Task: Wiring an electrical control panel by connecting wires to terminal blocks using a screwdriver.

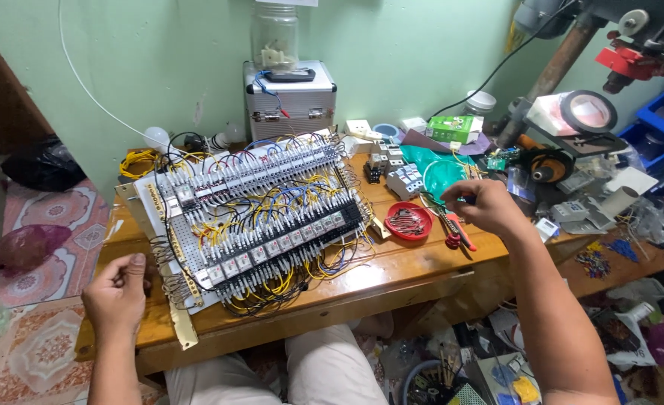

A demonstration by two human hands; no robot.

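Right now the left hand (116, 291) rests curled at the near left corner of the wired panel board (253, 217) on the wooden table (392, 274), while the right hand (489, 206) pinches a small tool above the red dish (409, 222); exactly what, I cannot tell.

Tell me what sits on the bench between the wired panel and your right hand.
In the head view, a round red dish of small metal parts lies between the wired panel and the right hand, with red-handled pliers just beyond it, under the hand.

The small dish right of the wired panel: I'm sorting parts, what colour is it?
Red dish, head view.
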